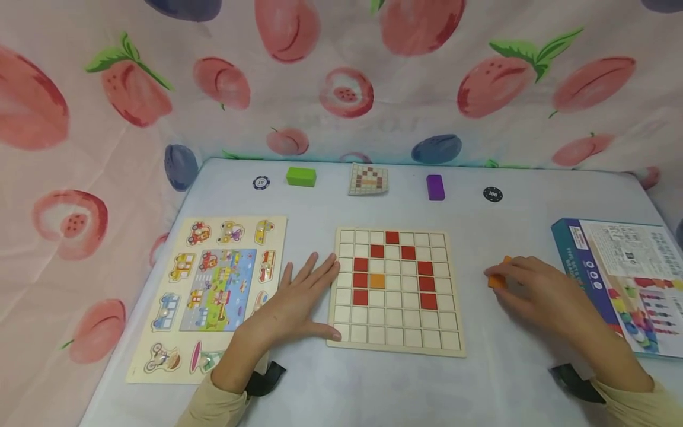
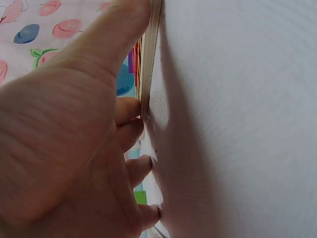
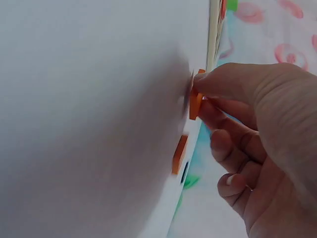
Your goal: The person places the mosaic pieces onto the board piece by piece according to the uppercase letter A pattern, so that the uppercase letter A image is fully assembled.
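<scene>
1. The left hand (image 1: 296,302) lies flat, fingers straight, pressing the left edge of the grid board (image 1: 396,341).
2. The right hand (image 1: 536,290) pinches an orange tile (image 1: 497,279) on the table, right of the board.
3. The tile could slip, since only the fingertips seem to hold it.
4. The right wrist view shows a second orange tile (image 3: 180,153) lying nearby; the head view hides it, maybe behind the hand.

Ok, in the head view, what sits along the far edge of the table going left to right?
Dark chip → green block → small pattern card → purple block → black chip marked 100.
</scene>
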`<state>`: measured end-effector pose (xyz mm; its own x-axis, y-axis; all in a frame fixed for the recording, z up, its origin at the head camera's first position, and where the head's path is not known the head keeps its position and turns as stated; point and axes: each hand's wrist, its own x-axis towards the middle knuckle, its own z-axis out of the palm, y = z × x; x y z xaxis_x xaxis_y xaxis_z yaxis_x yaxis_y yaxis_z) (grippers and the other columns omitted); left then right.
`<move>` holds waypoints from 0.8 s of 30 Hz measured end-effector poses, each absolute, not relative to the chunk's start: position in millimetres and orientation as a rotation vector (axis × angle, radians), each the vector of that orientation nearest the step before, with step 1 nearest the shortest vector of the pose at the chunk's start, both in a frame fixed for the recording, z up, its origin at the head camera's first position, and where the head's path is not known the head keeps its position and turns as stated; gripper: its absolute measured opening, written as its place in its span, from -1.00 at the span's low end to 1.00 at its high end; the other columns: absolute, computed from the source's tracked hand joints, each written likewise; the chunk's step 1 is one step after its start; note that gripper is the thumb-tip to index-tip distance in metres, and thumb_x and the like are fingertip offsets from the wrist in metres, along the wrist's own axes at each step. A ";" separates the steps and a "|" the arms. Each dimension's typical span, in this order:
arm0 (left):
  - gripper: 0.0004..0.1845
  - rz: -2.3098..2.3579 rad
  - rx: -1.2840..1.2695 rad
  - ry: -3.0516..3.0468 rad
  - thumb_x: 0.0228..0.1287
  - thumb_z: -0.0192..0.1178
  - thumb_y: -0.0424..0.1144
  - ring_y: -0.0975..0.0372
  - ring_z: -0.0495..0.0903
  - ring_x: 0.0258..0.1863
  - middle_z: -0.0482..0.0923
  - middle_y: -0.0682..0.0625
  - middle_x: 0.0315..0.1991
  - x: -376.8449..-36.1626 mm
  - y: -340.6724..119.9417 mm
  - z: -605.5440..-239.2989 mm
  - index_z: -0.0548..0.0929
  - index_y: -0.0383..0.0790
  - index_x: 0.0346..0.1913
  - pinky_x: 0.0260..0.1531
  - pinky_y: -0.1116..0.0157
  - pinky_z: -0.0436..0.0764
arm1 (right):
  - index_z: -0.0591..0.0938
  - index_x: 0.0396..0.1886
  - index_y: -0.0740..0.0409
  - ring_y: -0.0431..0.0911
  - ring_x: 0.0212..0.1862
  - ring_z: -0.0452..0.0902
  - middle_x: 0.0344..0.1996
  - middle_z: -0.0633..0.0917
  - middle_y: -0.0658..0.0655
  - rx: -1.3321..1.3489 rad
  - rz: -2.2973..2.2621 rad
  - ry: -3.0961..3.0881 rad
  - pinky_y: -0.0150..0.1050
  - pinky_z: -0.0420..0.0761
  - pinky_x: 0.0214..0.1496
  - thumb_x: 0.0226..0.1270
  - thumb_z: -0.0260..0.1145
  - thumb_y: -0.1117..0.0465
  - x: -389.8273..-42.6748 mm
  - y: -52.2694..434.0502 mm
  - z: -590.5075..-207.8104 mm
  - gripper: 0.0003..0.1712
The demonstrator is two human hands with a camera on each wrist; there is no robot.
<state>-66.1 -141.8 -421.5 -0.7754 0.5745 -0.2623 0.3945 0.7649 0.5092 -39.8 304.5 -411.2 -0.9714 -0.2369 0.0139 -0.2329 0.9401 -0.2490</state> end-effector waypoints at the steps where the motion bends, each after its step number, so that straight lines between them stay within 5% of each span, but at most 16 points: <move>1: 0.33 0.609 0.737 2.553 0.04 0.58 0.30 -0.05 -0.29 0.80 -0.20 0.08 0.80 -65.9 -141.9 -421.9 0.04 -0.06 0.75 0.68 -0.39 -0.25 | 0.83 0.09 0.02 0.27 0.19 0.68 0.08 0.80 0.27 -0.391 -0.419 3.082 0.35 0.70 0.17 0.17 0.64 0.20 -40.7 300.0 -410.2 -0.56; 14: 0.34 0.588 0.739 2.564 0.04 0.57 0.33 -0.05 -0.28 0.80 -0.19 0.08 0.80 -66.0 -142.1 -422.1 0.03 -0.05 0.75 0.68 -0.38 -0.24 | 0.85 0.02 -0.02 -0.05 0.06 0.74 -0.05 0.84 -0.02 -0.806 -0.553 2.999 0.01 0.79 0.13 0.24 0.61 0.15 -66.4 203.0 -403.6 -0.66; 24: 0.37 0.571 0.727 2.563 0.02 0.56 0.36 -0.02 -0.30 0.80 -0.22 0.11 0.80 -65.6 -141.9 -422.1 0.00 -0.04 0.76 0.69 -0.35 -0.26 | 0.89 -0.21 -0.09 -0.14 -0.09 0.69 -0.18 0.87 -0.14 -0.974 -0.506 2.966 -0.14 0.75 -0.01 0.22 0.64 0.14 -76.0 164.4 -408.5 -0.85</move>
<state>-65.6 -141.9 -422.1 -0.7781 0.5655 -0.2734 0.3960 0.7795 0.4854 -76.0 164.4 -408.5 -0.8102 -0.5741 0.1184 -0.5809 0.7592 -0.2936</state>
